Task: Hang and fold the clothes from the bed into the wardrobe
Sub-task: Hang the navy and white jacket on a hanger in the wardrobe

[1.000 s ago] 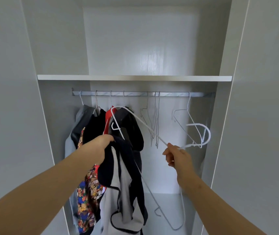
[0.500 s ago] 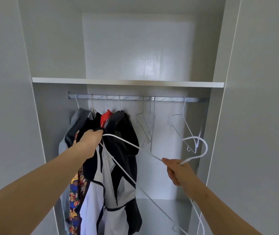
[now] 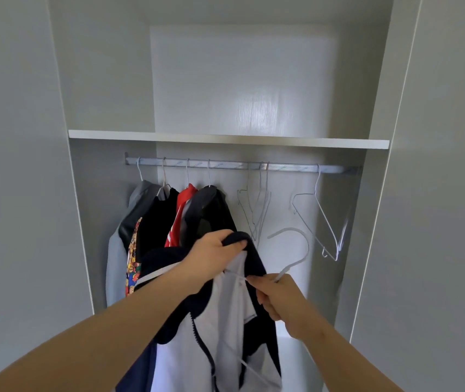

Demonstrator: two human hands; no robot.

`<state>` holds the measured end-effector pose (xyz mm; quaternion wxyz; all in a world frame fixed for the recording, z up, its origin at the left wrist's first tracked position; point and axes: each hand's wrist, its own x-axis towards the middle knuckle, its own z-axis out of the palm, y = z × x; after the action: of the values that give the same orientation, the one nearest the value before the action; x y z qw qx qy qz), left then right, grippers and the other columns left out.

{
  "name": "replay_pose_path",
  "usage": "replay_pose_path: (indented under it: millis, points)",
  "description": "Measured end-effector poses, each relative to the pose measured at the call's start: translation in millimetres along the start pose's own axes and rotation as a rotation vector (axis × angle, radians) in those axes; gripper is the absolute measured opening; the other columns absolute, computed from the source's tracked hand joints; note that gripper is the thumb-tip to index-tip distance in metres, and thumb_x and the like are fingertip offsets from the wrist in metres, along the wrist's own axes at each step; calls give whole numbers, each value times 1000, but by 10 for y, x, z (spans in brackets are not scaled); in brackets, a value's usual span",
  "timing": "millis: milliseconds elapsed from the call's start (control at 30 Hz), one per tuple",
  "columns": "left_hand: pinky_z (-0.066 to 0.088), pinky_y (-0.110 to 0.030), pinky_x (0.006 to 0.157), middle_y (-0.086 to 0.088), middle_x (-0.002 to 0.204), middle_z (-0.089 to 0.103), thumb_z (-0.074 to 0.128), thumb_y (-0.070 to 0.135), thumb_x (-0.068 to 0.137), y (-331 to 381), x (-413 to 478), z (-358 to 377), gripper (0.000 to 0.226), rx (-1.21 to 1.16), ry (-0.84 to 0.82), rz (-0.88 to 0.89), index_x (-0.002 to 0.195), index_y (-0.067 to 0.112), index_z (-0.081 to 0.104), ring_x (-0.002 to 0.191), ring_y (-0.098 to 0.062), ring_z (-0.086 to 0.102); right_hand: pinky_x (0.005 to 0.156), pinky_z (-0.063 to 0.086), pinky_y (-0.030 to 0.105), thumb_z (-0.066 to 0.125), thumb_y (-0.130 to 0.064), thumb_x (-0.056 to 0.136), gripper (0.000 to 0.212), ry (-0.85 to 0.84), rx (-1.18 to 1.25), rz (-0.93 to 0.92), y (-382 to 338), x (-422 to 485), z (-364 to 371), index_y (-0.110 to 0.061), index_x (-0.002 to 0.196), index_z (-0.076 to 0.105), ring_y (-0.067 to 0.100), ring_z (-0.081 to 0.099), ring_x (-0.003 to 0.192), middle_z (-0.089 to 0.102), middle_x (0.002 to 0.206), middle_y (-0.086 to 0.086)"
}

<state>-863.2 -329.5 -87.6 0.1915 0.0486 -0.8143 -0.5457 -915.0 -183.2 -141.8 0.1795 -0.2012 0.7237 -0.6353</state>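
Note:
A navy and white zip jacket (image 3: 225,329) hangs from my left hand (image 3: 211,250), which grips its dark collar in front of the open wardrobe. My right hand (image 3: 273,295) holds the neck of a white hanger (image 3: 296,256); its hook curls up to the right and one arm runs inside the jacket. Behind, the metal rail (image 3: 287,167) carries several hung garments (image 3: 169,222) on the left: grey, black with a cartoon print, red, and dark.
Several bare wire hangers (image 3: 256,210) hang mid-rail, and another bare hanger (image 3: 319,222) hangs at the right end. A white shelf (image 3: 225,138) runs above the rail. Grey wardrobe panels (image 3: 21,165) flank the opening on both sides.
My right hand moved left with the hanger, and its arm has gone inside the jacket. My left hand shifted right with the collar, so the two hands are now close together.

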Motion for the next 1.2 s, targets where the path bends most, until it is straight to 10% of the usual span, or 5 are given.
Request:
replay_pose_path:
  millis: [267,567,700,1000,1200]
  points:
    - [43,-31,69,2,78,58,66,47,79,-133,-58,-73,27,1069,304,625,81,21,68,75,-18,58,35,16,16,50,-5,86,49,94,122,-77,-79,37,-12,-14,37,50,8,20,31,26,33,-6]
    - [32,-21,47,5,73,60,31,72,83,-274,42,-24,57,1237,132,527,85,20,54,65,-12,58,48,34,19,59,-14,84,25,274,1,-189,-123,10,-56,-7,61,64,11,38,45,45,45,-6]
    - [29,-20,42,7,60,51,40,67,84,-207,68,-24,48,1066,281,350,78,22,55,56,-9,52,72,39,5,61,-5,84,31,461,-51,-551,-300,-39,0,-29,102,54,-1,51,85,54,96,-19]
    - [49,-39,56,-13,67,63,56,54,83,77,70,-229,44,346,427,194,77,10,61,59,-25,59,55,39,24,55,-19,85,31,471,-348,-318,-15,-166,68,-24,55,46,9,43,54,47,50,-12]
    - [39,-26,53,2,54,47,59,41,86,243,20,-341,42,-35,405,328,64,5,56,52,-9,45,103,36,38,68,-39,79,80,220,-484,54,180,-71,33,-25,144,24,25,40,127,37,140,2]
